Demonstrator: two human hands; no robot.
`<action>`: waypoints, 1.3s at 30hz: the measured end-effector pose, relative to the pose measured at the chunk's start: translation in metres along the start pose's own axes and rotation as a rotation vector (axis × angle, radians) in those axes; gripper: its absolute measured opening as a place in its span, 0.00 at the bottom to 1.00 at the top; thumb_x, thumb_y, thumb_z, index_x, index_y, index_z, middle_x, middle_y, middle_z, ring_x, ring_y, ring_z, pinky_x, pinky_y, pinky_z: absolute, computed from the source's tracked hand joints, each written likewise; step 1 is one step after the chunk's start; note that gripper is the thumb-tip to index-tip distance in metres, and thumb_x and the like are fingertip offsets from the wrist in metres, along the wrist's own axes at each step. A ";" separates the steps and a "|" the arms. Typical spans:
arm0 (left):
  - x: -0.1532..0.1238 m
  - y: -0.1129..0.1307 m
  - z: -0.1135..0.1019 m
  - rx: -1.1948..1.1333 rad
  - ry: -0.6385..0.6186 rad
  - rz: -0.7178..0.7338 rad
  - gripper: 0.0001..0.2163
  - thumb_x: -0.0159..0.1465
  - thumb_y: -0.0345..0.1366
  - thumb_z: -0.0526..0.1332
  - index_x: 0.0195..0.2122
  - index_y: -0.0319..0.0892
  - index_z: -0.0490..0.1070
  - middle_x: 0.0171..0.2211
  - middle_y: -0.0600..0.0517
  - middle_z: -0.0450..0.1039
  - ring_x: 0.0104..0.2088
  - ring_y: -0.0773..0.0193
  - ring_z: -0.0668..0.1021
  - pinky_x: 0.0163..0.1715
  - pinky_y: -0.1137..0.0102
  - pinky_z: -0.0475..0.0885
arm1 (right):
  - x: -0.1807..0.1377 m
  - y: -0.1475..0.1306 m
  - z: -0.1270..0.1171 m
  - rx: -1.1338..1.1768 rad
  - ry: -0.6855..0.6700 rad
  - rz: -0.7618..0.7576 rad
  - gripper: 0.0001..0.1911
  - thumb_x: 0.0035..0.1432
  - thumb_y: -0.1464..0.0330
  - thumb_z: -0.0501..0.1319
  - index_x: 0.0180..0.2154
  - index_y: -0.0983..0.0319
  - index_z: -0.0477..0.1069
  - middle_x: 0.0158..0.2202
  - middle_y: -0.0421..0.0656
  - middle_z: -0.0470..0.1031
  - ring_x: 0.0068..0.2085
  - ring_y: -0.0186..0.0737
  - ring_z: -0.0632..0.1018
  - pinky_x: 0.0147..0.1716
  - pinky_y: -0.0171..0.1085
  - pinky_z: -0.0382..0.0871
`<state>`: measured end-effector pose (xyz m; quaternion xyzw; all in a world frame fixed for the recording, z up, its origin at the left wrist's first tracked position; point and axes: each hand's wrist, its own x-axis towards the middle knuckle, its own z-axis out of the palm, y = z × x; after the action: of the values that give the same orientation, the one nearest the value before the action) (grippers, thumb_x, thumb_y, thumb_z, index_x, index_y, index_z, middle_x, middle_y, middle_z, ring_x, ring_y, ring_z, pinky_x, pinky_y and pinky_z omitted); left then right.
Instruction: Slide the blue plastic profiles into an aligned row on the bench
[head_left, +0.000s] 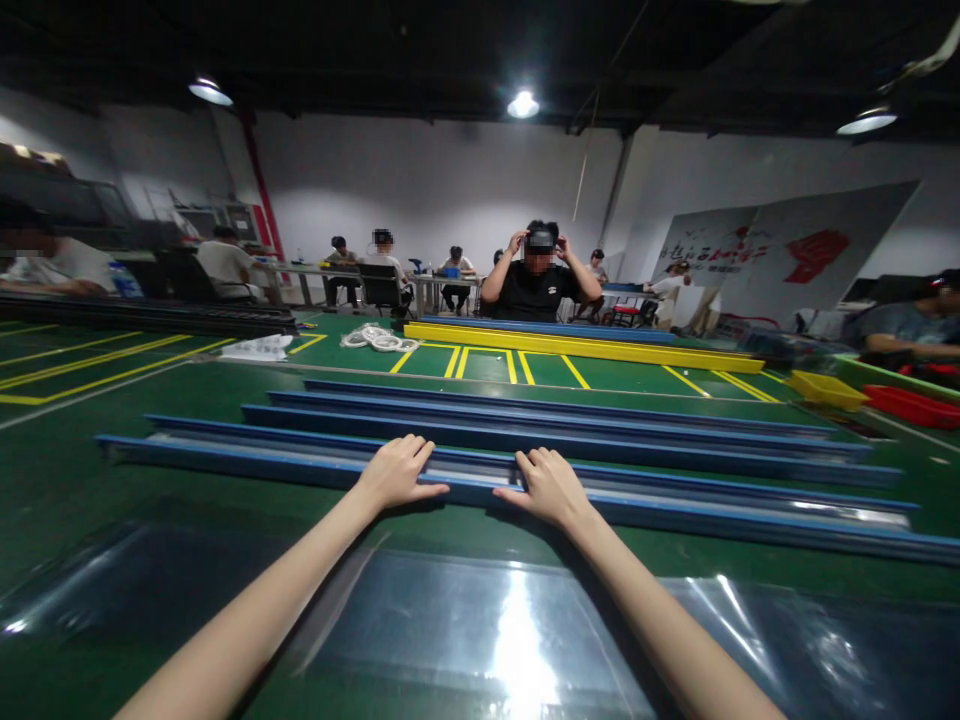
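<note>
A long blue channel-shaped profile [255, 468] lies across the green table, its open side up. My left hand [394, 475] grips it left of the middle, fingers over the channel and thumb along the near wall. A short gap to the right, my right hand [551, 487] holds the same profile in a mirrored way. Just beyond lies a second blue profile [480, 437], roughly parallel to the first. Under my forearms, a clear, shiny plastic sheet [442, 610] is spread on the table and reflects the lamp.
Farther back are a yellow profile [585, 346], white coils [375, 338] and dark profiles [135, 315]. A yellow bin [829, 390] and a red bin [911, 405] stand at the right. Across the table, a person [536, 290] has both hands raised to their headgear.
</note>
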<state>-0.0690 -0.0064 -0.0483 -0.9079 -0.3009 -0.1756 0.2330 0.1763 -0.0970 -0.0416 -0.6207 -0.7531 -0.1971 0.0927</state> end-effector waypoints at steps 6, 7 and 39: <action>-0.007 -0.009 -0.001 0.011 0.000 0.008 0.30 0.57 0.58 0.44 0.41 0.36 0.67 0.35 0.44 0.70 0.37 0.58 0.71 0.36 0.67 0.67 | -0.001 -0.015 -0.006 0.001 -0.030 0.031 0.37 0.51 0.44 0.37 0.40 0.65 0.67 0.34 0.49 0.71 0.36 0.43 0.69 0.35 0.38 0.55; -0.008 -0.011 -0.001 0.001 0.002 0.009 0.30 0.57 0.58 0.44 0.41 0.36 0.68 0.36 0.44 0.70 0.37 0.58 0.72 0.36 0.67 0.67 | -0.002 -0.016 -0.008 -0.003 -0.033 0.022 0.37 0.52 0.44 0.37 0.42 0.65 0.66 0.35 0.49 0.71 0.37 0.43 0.69 0.35 0.38 0.55; 0.036 0.065 -0.032 -0.329 0.010 -0.064 0.17 0.64 0.42 0.45 0.46 0.41 0.66 0.47 0.49 0.68 0.47 0.63 0.68 0.45 0.67 0.59 | -0.057 0.053 -0.021 -0.114 -0.052 0.419 0.24 0.61 0.64 0.38 0.27 0.62 0.70 0.29 0.47 0.74 0.33 0.38 0.74 0.31 0.35 0.56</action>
<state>-0.0069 -0.0527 -0.0255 -0.9229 -0.2954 -0.2345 0.0770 0.2372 -0.1487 -0.0353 -0.7729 -0.5973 -0.1997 0.0768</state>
